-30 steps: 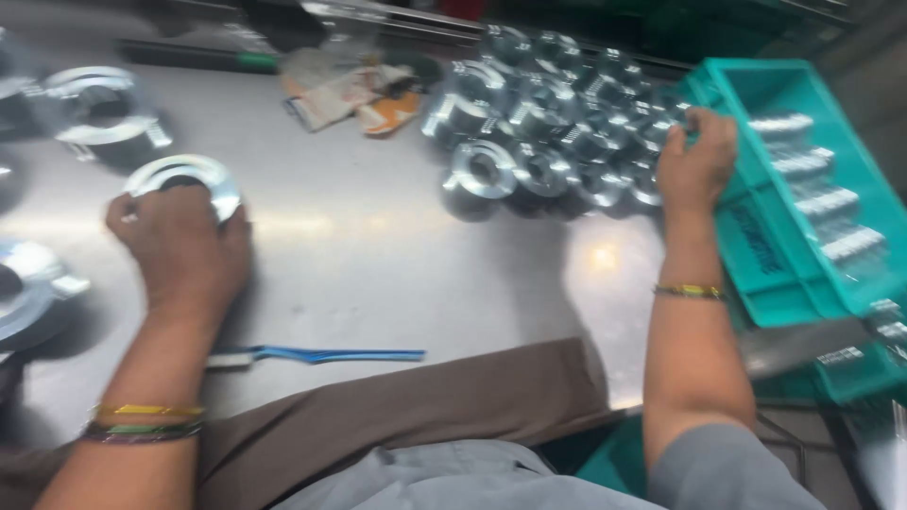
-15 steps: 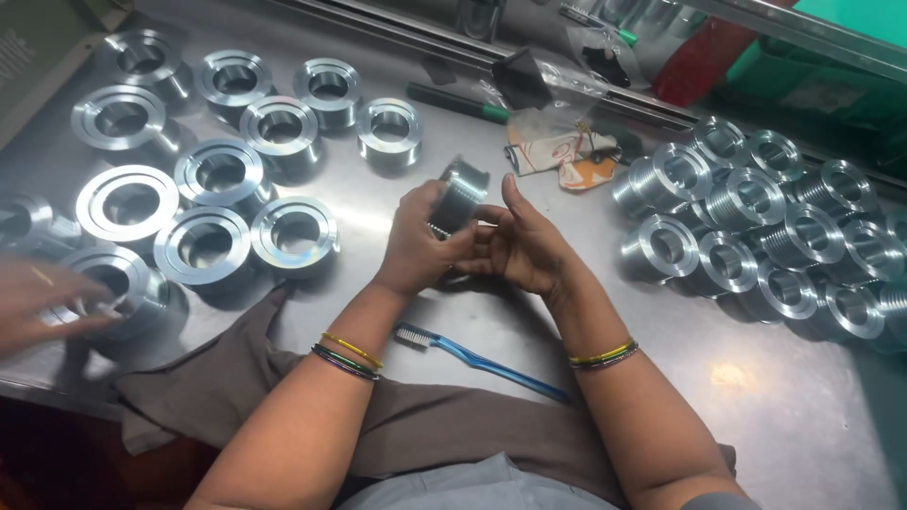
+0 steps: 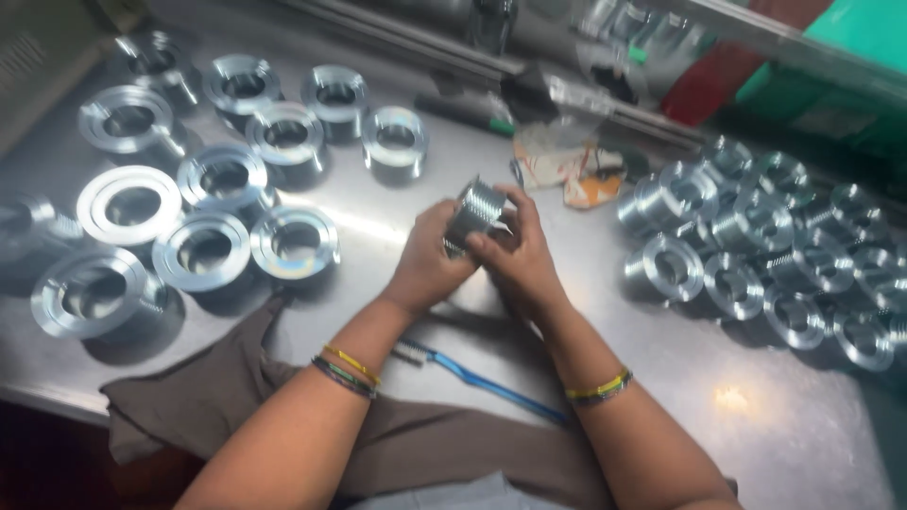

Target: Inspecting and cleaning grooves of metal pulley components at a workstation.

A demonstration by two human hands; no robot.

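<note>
Both hands met over the middle of the surface (image 3: 397,246), closed together around one threaded metal fitting (image 3: 475,210): the left hand (image 3: 430,264) cupped it from below and the side, the right hand (image 3: 515,257) wrapped over it with the fingertips (image 3: 505,200) on its ribbed wall, so the piece was held clear above the steel. Half a second before, the same hands already gripped the fitting in much the same spot; a second before, they were spread far apart, the left one flat on a flanged ring and the right one reaching into the heap by a teal crate. Just under the wrists, near the front edge, lay a blue brush (image 3: 491,382) partly on a brown cloth (image 3: 236,397) that hung over that edge. Toward the left edge stood flanged rings (image 3: 203,250) in loose rows, openings up. Toward the right edge a heap of fittings (image 3: 756,250) crowded together, touching one another. Behind the hands, toward the back edge, lay a crumpled orange-and-white glove (image 3: 572,175).
</note>
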